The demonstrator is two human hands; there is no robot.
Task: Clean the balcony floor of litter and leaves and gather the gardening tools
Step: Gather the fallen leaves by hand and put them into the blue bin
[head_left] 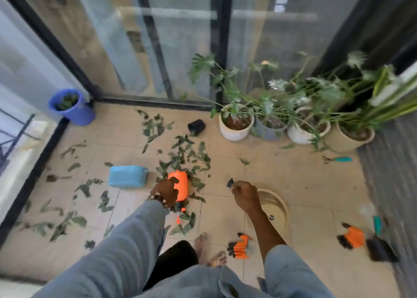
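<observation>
My left hand (pixel 166 190) is curled round the body of an orange plastic spray bottle (pixel 181 184), which lies among the leaves with its black and orange nozzle end pointing back towards me; my right hand (pixel 244 196) is closed in a loose fist, thumb and fingertips pinching a small dark scrap of litter (pixel 230 182) just above the tiled balcony floor (pixel 282 175); under that wrist sits a round beige saucer (pixel 279 205). Green cut leaves (pixel 185 155) are scattered over the tiles from the middle to the far left, thickest just beyond the bottle; a light blue plastic basket (pixel 127 177) lies on its side just left of my left hand. Near my bare feet rests an orange and black clawed gardening glove (pixel 240 245); its mate (pixel 352 238) lies well off to the right, beside a dark trowel with a teal handle (pixel 377 241), blurred. Farther right, near the wall, a small hand rake with a teal handle (pixel 338 159) lies flat; beyond it stands a row of pale ceramic plant pots (pixel 234 130) against the glass; a small black nursery pot (pixel 196 127) is tipped over just left of them; a blue plastic bucket (pixel 74 110) holding leaves stands in the far left corner.
</observation>
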